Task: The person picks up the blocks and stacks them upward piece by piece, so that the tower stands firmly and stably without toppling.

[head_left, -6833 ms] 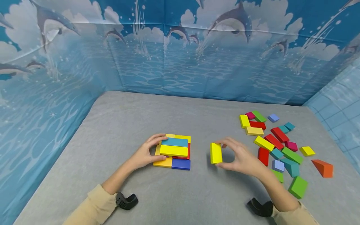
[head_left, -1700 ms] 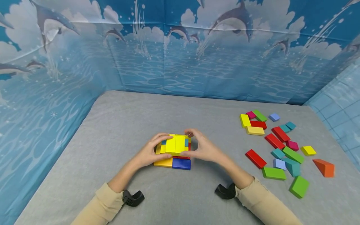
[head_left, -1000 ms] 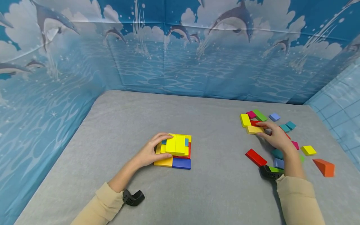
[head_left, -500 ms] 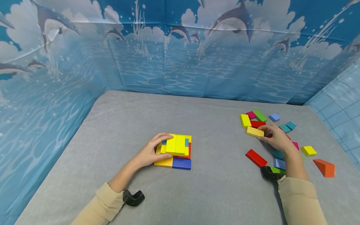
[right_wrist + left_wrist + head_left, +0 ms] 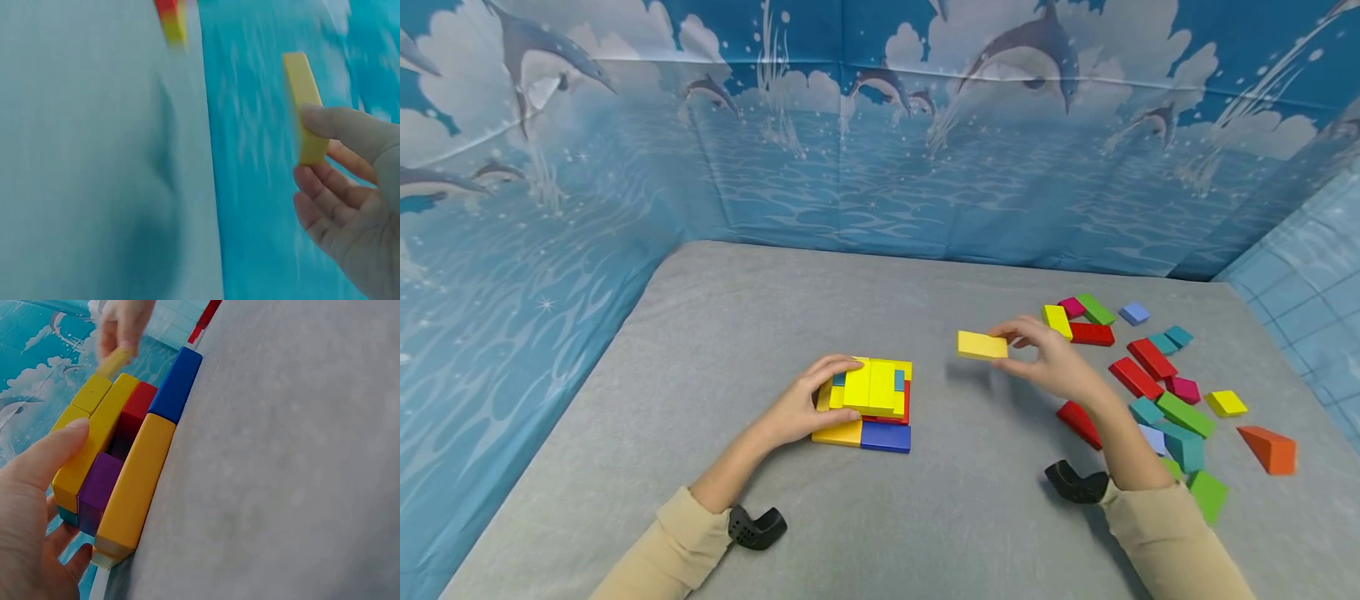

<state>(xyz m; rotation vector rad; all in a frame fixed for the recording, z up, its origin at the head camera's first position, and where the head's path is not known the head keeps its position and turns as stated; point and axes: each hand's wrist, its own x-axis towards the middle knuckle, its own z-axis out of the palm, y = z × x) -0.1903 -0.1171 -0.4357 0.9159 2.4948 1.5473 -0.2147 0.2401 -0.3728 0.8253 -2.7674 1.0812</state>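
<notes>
A layered stack of wooden building blocks (image 5: 883,400) stands on the grey cloth left of centre. Its top shows two bright yellow blocks side by side, with teal, red, orange and blue blocks lower down. In the left wrist view a purple block (image 5: 100,484) also shows in the stack. My left hand (image 5: 805,404) holds the stack's left end, thumb on the near side and fingers at the far side. My right hand (image 5: 1048,362) pinches a pale yellow block (image 5: 981,345) by its right end, raised above the cloth to the right of the stack.
Loose blocks lie scattered at the right, among them a red block (image 5: 1092,334), a green block (image 5: 1186,414) and an orange wedge (image 5: 1270,450). A dolphin-print curtain (image 5: 880,192) borders the grey cloth (image 5: 760,292) at the back and left.
My right hand first set a yellow block on top of the stack. It then took the pale yellow block from the scattered pile and carried it left. My left hand stays at the stack.
</notes>
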